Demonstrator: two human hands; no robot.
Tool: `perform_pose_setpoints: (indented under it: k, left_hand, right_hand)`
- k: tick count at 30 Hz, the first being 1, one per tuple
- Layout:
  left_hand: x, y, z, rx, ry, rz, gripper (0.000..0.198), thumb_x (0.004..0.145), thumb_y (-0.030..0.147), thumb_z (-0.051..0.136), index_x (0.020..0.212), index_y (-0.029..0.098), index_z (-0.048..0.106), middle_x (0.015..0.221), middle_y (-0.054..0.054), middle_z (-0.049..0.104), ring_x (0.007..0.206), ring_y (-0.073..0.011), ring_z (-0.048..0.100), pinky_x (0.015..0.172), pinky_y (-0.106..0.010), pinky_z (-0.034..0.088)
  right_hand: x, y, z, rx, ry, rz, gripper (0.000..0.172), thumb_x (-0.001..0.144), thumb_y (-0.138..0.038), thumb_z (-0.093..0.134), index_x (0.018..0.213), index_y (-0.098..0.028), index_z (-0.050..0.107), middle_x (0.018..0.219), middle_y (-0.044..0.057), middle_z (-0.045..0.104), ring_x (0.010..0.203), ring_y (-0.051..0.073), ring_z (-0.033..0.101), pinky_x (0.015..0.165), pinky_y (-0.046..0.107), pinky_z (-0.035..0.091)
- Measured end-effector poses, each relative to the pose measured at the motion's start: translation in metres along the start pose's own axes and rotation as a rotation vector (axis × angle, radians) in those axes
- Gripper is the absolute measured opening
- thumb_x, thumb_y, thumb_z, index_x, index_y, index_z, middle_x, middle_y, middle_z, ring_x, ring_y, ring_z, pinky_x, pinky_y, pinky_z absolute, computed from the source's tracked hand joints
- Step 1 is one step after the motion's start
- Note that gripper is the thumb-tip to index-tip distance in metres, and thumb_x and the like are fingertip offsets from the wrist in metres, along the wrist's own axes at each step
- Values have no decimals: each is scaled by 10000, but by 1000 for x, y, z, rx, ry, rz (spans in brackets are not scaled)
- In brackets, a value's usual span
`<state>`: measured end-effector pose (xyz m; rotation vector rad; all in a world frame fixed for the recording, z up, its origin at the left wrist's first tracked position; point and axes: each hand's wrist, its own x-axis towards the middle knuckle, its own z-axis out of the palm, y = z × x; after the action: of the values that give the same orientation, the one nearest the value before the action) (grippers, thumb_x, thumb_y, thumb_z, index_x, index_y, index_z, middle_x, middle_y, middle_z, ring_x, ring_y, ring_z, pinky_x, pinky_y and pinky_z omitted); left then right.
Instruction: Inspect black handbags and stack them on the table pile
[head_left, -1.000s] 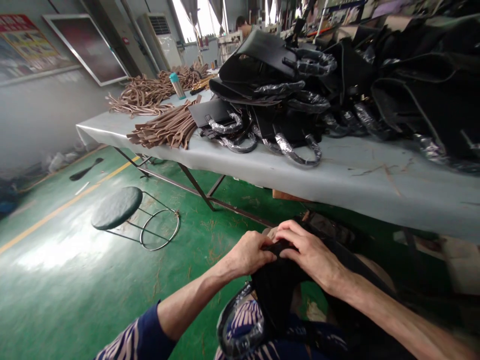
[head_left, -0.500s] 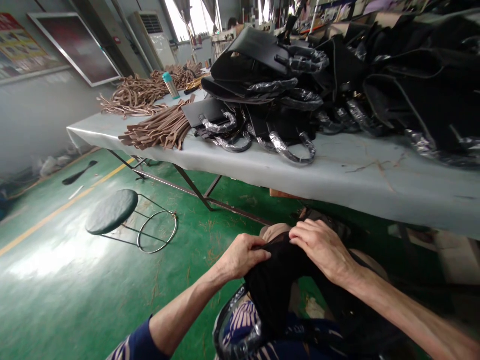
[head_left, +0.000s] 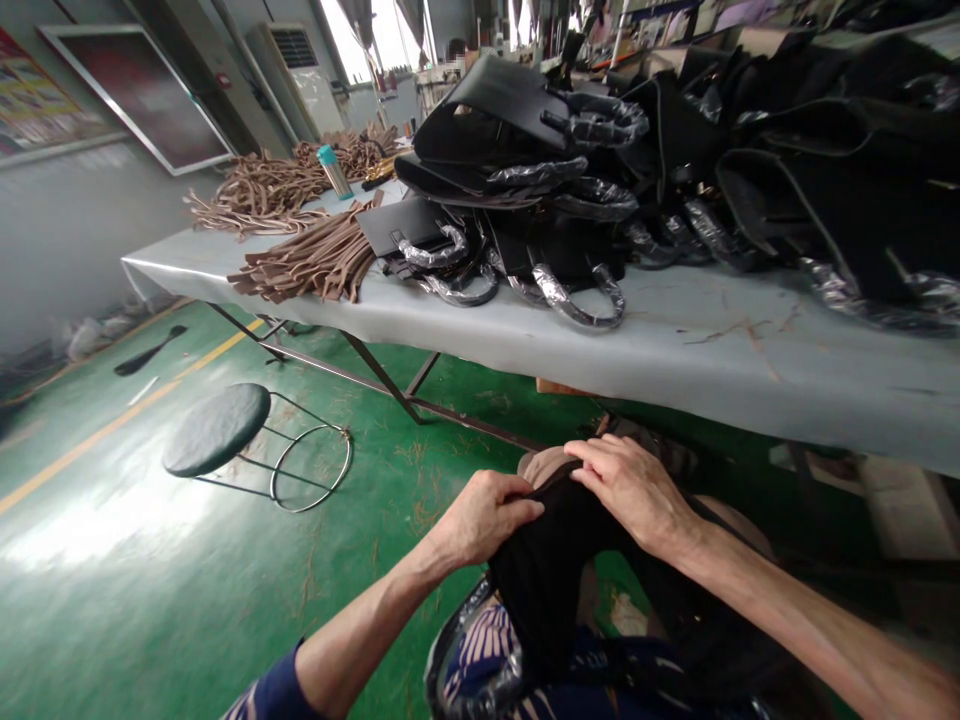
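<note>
A black bag (head_left: pixel 547 580) lies across my lap, with a plastic-wrapped handle (head_left: pixel 450 640) hanging at its lower left. My left hand (head_left: pixel 484 515) pinches the bag's upper left edge between thumb and fingers. On the same upper edge, a little to the right, my right hand (head_left: pixel 630 490) grips the black material, its fingers bent over the rim. The two hands are a short gap apart. Part of the bag under my right forearm is dark and hard to make out.
A long table (head_left: pixel 675 370) with a grey cover stands ahead, holding piled black bags (head_left: pixel 487 120), brown straps (head_left: pixel 307 255) and a teal-capped bottle (head_left: pixel 334 172). A round stool (head_left: pixel 217 430) is on the green floor at left.
My right hand has shifted slightly left along the bag's edge, closer to my left hand. My left hand keeps its hold. The view has moved a little.
</note>
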<state>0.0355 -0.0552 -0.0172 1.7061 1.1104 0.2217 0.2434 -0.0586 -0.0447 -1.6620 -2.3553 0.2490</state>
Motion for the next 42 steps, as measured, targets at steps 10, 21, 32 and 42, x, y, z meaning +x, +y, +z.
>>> perform_pose_setpoints:
  k: [10, 21, 32, 42]
  left_hand:
    - [3, 4, -2, 62, -40, 10, 221, 790, 295, 451, 702, 134, 573, 580, 43, 354, 548, -83, 328, 482, -210, 216]
    - [37, 32, 7, 625, -22, 81, 361, 743, 297, 556, 1093, 208, 561, 914, -75, 655, 838, -254, 603, 705, -308, 435]
    - [57, 19, 7, 501, -1, 51, 203, 767, 286, 513, 818, 192, 686, 677, -14, 622, 646, -150, 533, 579, -222, 364]
    - [52, 9, 3, 343, 18, 37, 195, 728, 275, 513, 751, 177, 680, 613, 7, 550, 613, -131, 469, 556, -212, 313]
  right_hand:
    - [3, -1, -11, 73, -60, 13, 160, 836, -212, 514, 804, -272, 659, 728, 10, 600, 778, 177, 516, 700, 289, 356]
    - [8, -1, -16, 100, -127, 47, 147, 820, -210, 508, 772, -237, 644, 745, 13, 611, 798, 168, 544, 701, 263, 394]
    - [-2, 8, -9, 244, 37, 71, 252, 780, -145, 515, 988, -259, 602, 891, 18, 585, 846, 165, 557, 745, 275, 438]
    - [-18, 22, -10, 65, -210, 295, 297, 798, -300, 522, 1078, -218, 580, 956, 87, 670, 929, 262, 609, 761, 368, 445]
